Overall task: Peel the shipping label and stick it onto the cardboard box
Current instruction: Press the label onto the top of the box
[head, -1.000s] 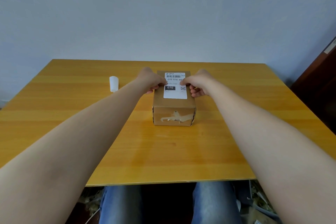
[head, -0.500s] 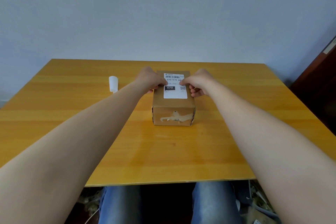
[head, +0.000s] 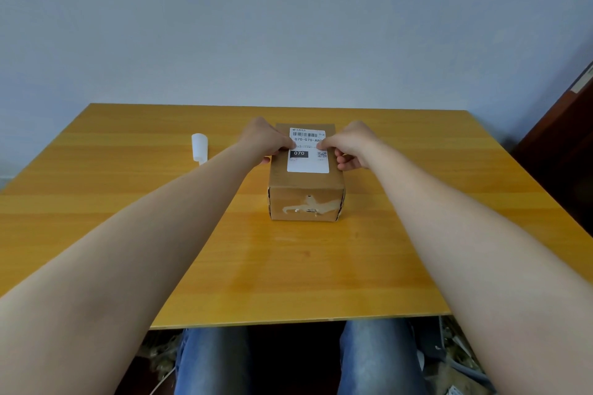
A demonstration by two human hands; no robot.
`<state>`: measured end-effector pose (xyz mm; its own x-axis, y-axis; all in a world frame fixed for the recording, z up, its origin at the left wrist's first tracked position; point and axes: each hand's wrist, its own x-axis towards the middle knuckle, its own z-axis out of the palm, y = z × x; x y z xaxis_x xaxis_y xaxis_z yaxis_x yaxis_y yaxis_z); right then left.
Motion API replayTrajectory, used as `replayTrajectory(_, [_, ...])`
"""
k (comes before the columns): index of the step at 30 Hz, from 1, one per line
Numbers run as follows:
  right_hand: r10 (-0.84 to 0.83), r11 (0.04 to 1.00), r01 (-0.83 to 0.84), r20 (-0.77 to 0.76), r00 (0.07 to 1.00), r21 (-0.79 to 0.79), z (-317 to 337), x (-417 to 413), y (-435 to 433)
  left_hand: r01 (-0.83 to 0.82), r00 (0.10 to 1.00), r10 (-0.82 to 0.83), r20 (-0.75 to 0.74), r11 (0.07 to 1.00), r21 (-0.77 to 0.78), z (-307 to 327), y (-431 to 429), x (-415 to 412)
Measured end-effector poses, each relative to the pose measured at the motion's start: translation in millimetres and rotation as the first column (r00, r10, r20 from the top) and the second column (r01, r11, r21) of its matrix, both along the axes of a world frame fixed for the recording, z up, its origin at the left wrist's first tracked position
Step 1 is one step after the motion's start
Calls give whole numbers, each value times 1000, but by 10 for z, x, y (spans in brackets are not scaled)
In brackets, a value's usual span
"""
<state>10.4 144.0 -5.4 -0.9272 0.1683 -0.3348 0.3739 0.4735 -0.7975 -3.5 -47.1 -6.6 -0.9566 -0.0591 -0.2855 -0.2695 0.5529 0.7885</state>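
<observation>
A brown cardboard box (head: 306, 199) stands in the middle of the wooden table, with a torn tape mark on its near face. A white shipping label (head: 308, 163) with a barcode and "070" lies flat on the box's top. My left hand (head: 264, 143) is at the box's left side, its thumb pressing the label's left edge and its fingers curled against the box. On the right side, my right hand (head: 353, 146) does the same, thumb on the label's right edge.
A small white roll (head: 199, 146) lies on the table (head: 128, 202) left of the box. A dark wooden piece of furniture (head: 564, 151) stands at the right. My knees in jeans show below the table's front edge.
</observation>
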Motion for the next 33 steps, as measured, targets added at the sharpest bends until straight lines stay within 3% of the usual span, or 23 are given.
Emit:
replayTrajectory(17, [4,992,-2,-15,1000,123,-50,-62,-27,3,1000,-4,-28,1000,-18,8,45,61])
replayTrajectory(22, [23,998,-24,23,999,62,-90,-42,-82,66,997,-63,44,996,-59,-4,87,76])
replayTrajectory(33, [-17,999,16,15,1000,50,-178,-42,-120,71,997,-71,-19,997,2,-117,128,52])
